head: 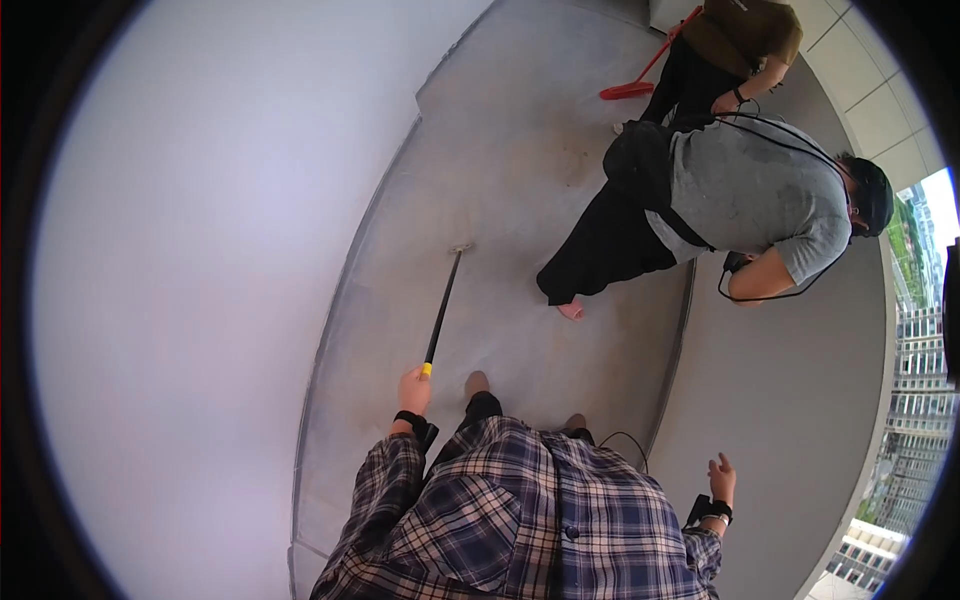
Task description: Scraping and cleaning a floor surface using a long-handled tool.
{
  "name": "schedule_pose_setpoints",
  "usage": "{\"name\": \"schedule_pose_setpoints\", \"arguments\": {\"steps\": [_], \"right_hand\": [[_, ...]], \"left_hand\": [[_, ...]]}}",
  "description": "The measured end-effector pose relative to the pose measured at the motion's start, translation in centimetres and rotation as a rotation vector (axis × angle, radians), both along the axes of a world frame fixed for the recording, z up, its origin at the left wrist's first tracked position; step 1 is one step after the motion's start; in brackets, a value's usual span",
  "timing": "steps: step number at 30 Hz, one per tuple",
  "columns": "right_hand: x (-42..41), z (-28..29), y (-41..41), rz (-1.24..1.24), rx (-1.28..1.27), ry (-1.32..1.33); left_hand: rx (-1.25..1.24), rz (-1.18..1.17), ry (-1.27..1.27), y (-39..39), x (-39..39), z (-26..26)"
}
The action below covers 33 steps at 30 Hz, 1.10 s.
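Note:
My left hand (pixel 415 391) grips a black pole (pixel 444 307) just below its yellow band. The pole slants away over the grey floor and ends in a small, flat, light-coloured head (pixel 461 248), whose kind I cannot tell. Off to the right, my right hand (pixel 721 478) is held out over the low wall's side with its fingers apart and nothing in it. Both wrists wear black bands with small dark devices.
A white wall (pixel 187 262) runs along the left. On the right, a grey parapet (pixel 780 390) borders the floor. A person in a grey shirt (pixel 757 187) stands ahead on the right; beyond, another person (pixel 739 37) holds a red broom (pixel 630 91). A thin cable (pixel 634 439) loops near my right side.

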State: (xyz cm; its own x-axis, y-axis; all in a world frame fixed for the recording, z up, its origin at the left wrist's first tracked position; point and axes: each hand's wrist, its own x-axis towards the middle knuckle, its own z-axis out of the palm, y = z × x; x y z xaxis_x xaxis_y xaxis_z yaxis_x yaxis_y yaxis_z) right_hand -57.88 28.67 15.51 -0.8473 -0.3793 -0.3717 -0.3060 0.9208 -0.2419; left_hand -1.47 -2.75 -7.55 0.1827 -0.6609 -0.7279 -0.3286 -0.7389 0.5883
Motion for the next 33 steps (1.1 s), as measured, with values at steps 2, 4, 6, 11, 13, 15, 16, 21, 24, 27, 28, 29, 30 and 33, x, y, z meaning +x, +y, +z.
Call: {"name": "schedule_pose_setpoints", "arguments": {"steps": [2, 4, 6, 11, 13, 15, 16, 21, 24, 27, 28, 29, 30, 33], "right_hand": [[2.9, -1.9, 3.2, -0.357, 0.217, -0.350], [2.8, -4.0, 7.7, -0.438, 0.078, -0.582], [2.9, -4.8, 8.3, -0.045, 0.288, -0.635], [3.4, -13.8, 4.2, 0.736, 0.684, -0.555], [2.0, -17.5, 0.1, 0.610, 0.465, -0.617], [6.9, -14.5, -11.8, 0.369, 0.432, -0.662], [9.2, -12.0, -16.9, 0.321, 0.431, -0.658], [14.5, -15.9, -30.7, 0.737, 0.208, -0.728], [15.0, -22.8, -35.3, 1.400, 0.225, -0.531], [16.9, -24.8, -41.4, 1.100, 0.526, -0.522], [17.2, -24.9, -43.2, 1.027, 0.534, -0.578], [17.3, -25.1, -46.2, 1.035, 0.520, -0.576], [17.4, -25.6, -48.9, 1.331, 0.535, -0.534], [17.5, -27.6, -54.4, 1.427, 0.286, -0.390]], "left_hand": [[0.057, 0.082, 0.025, 0.6, 0.7, 4.5], [0.025, 0.054, 0.075, 2.5, 1.2, 5.9], [0.032, 0.061, 0.056, 1.8, 0.4, 8.7], [0.049, 0.149, 0.113, -0.1, 1.7, 7.5], [0.075, 0.140, 0.136, -1.9, 1.0, 5.6], [0.068, 0.152, 0.150, -2.9, 2.4, 5.3], [0.100, 0.157, 0.183, -3.6, 2.4, 5.5], [0.028, 0.035, 0.128, -12.1, 6.3, 2.6], [0.173, -0.148, 0.191, -20.1, 6.8, 4.6], [0.282, -0.249, 0.190, -25.7, 6.7, 9.4], [0.203, -0.256, 0.157, -27.1, 6.9, 10.0], [0.190, -0.253, 0.149, -29.2, 7.6, 9.3], [0.102, -0.268, 0.118, -30.9, 8.5, 7.6], [-0.121, -0.291, 0.022, -31.5, 12.1, 1.6]]}}
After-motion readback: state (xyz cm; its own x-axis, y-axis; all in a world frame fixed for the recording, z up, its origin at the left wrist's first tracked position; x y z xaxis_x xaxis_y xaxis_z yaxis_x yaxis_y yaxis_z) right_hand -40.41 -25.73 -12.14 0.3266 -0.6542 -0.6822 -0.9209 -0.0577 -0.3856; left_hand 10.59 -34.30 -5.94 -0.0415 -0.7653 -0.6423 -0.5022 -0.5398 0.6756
